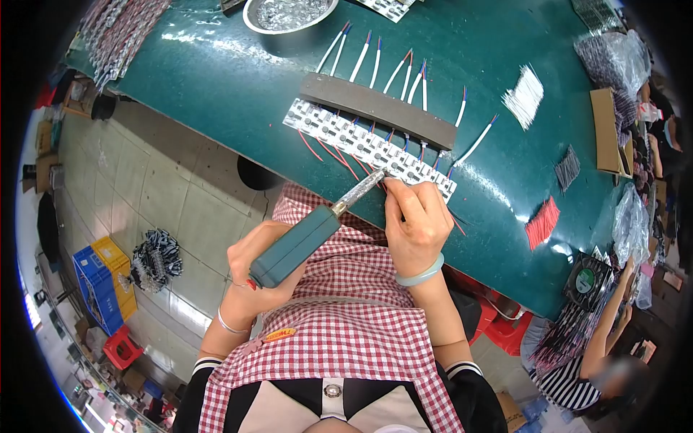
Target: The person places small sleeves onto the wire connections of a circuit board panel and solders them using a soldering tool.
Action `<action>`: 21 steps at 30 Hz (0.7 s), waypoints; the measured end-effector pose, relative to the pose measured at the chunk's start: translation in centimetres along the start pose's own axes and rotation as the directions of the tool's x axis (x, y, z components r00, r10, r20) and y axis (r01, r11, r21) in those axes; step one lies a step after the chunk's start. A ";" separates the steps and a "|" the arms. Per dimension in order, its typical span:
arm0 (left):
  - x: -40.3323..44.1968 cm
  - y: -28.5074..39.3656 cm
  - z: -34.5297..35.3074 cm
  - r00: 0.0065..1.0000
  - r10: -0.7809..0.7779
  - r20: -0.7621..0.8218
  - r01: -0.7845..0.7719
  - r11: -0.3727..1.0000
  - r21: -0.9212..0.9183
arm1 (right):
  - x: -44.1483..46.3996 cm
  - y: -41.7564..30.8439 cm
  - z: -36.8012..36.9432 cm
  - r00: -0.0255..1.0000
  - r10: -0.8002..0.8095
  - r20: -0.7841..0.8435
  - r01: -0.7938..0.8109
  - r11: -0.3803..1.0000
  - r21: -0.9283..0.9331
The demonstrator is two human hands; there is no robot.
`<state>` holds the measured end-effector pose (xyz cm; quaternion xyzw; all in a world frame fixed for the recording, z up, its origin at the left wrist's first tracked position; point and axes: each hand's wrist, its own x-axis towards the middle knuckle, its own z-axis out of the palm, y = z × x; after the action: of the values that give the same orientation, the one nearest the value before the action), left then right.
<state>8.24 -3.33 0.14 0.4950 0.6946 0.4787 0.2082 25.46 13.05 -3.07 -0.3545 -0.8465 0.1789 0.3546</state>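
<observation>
My left hand (256, 249) is wrapped round the dark green handle of a soldering gun (297, 245). Its metal tip points up and right, reaching the lower edge of a strip of white circuit boards (368, 149). Close to that tip, my right hand (417, 216) is closed in a pinch at the strip's edge. It seems to hold a thin red wire, mostly hidden by the fingers. Several red wires (339, 157) stick out from the strip's near side. A dark grey bar (379, 110) lies along the far side, across white cables (359, 61) with red and blue ends.
On the green table (253, 94) are a metal bowl (289, 13), bundled wires (119, 36), white tubes (523, 97), red pieces (542, 222) and grey pieces (567, 167). A cardboard box (610, 133) stands at right. Another person's arm (605, 325) reaches in at lower right.
</observation>
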 end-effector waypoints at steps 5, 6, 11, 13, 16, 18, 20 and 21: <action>0.1 0.0 -0.2 1.000 0.016 0.014 -0.016 1.000 0.027 | -0.1 0.0 0.0 1.000 0.013 0.000 -0.013 1.000 0.013; 0.1 0.0 -0.2 1.000 0.022 0.011 -0.022 0.999 0.025 | -0.1 0.0 0.0 1.000 0.017 0.003 -0.017 1.000 0.011; -0.2 0.1 -0.6 0.999 0.050 0.000 -0.049 0.996 0.072 | 0.0 0.0 -0.1 1.000 0.022 0.004 -0.022 1.000 0.015; -0.2 0.0 -0.8 0.998 0.069 -0.003 -0.069 0.993 0.094 | 0.0 -0.1 0.0 1.000 0.026 0.007 -0.026 1.000 0.013; -0.2 0.3 -0.6 0.999 0.022 -0.033 -0.020 0.998 0.063 | 0.0 -0.1 0.1 0.999 0.036 0.007 -0.036 0.999 0.011; -0.2 0.2 -0.6 0.999 0.025 -0.035 -0.023 0.998 0.054 | -0.2 0.0 0.1 0.999 0.046 -0.001 -0.046 0.999 0.022; -0.4 0.3 -0.4 0.999 0.023 -0.039 -0.021 0.999 0.047 | -0.3 0.1 -0.2 0.998 0.055 -0.004 -0.055 0.998 0.031; -0.5 0.2 -0.4 0.999 0.019 -0.042 -0.017 0.999 0.043 | -0.4 0.1 -0.3 0.998 0.059 -0.002 -0.059 0.998 0.032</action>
<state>8.23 -3.94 0.41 0.4953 0.7044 0.4760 0.1783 25.95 12.89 -3.12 -0.3739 -0.8321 0.2023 0.3563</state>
